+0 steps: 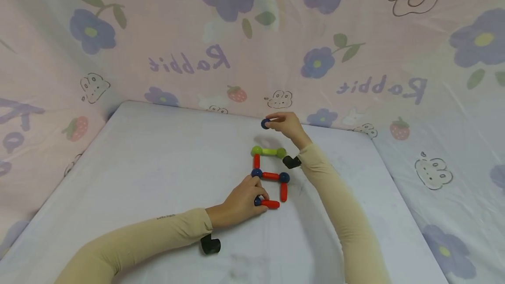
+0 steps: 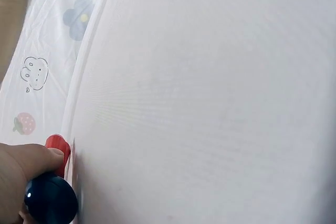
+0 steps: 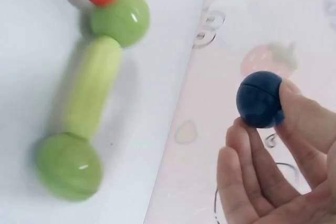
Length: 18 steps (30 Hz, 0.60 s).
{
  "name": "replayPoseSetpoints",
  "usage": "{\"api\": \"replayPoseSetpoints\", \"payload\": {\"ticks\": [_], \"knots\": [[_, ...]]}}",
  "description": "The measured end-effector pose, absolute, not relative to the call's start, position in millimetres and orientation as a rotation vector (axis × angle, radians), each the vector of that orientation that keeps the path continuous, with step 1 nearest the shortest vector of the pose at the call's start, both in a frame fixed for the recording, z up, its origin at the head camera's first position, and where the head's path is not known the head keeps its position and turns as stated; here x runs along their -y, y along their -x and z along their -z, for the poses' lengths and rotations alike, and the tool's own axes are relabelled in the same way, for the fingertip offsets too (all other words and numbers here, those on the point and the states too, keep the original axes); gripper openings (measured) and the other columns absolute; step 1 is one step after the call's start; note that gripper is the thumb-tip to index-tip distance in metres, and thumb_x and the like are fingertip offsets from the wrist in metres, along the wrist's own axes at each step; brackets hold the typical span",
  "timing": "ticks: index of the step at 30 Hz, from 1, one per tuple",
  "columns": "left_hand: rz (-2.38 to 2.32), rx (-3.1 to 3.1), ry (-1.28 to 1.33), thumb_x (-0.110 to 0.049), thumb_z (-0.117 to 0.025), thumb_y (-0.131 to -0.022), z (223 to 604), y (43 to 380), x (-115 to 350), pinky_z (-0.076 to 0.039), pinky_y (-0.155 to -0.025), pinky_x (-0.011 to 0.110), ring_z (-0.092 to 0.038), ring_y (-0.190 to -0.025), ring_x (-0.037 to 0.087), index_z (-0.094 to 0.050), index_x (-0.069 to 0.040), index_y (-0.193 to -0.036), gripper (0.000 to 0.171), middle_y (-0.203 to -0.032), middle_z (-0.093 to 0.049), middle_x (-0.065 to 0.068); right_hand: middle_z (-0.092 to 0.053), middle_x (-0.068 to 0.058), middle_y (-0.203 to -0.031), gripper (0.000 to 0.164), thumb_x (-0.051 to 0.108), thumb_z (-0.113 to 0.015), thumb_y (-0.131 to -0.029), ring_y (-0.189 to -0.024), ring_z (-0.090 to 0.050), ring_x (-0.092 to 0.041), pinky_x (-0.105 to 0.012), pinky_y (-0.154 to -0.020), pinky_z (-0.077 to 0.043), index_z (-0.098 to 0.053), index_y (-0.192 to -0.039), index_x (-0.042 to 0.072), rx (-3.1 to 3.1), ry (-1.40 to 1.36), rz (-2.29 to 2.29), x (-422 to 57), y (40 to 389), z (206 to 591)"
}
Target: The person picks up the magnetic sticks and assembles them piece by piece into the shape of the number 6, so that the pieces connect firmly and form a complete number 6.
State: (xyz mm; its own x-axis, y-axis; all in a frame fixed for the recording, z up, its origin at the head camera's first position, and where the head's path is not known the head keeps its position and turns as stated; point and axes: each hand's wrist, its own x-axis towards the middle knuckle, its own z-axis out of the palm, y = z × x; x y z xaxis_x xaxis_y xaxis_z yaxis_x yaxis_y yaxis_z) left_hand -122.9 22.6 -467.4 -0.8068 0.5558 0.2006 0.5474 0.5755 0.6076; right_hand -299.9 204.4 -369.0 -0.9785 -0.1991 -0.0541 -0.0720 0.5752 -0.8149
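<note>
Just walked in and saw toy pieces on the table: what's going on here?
A person is working on a chain of rods and balls laid flat on a white table. The left hand holds the near end, at a blue ball joined to a red rod. The right hand pinches a loose blue ball in the air above the far end, where a green rod sits between two green balls.

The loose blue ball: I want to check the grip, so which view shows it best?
The right wrist view: the blue ball fills the frame, pinched by the right hand. The head view shows it small; the left wrist view misses it.
</note>
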Motion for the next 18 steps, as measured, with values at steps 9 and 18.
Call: {"api": "replayPoseSetpoints", "payload": {"ticks": [9, 18], "knots": [[-1.066, -2.762, -0.952, -0.029, -0.083, -0.080, 462, 123, -21, -0.038, -0.065, 0.014, -0.042, -0.086, 0.006, -0.077, -0.020, -0.099, 0.021, -0.090, -0.051, -0.006, -0.069, -0.011, -0.127, 0.042, 0.032, -0.073, -0.090, -0.121, -0.063, -0.028, -0.052, -0.108, -0.045, -0.066, -0.128, 0.016, -2.614, 0.184, 1.296, -248, 221, 372], [-1.071, -2.756, -0.968, -0.029, -0.083, -0.081, 461, 124, -21, -0.037, -0.065, 0.015, -0.042, -0.085, 0.007, -0.077, -0.020, -0.098, 0.020, -0.089, -0.051, -0.006, -0.071, -0.009, -0.122, 0.043, 0.033, -0.074, -0.088, -0.107, -0.067, -0.018, -0.038, -0.096, -0.054, -0.067, -0.126, 0.013, -2.558, 0.049, 1.291, -284, 144, 403]]}}
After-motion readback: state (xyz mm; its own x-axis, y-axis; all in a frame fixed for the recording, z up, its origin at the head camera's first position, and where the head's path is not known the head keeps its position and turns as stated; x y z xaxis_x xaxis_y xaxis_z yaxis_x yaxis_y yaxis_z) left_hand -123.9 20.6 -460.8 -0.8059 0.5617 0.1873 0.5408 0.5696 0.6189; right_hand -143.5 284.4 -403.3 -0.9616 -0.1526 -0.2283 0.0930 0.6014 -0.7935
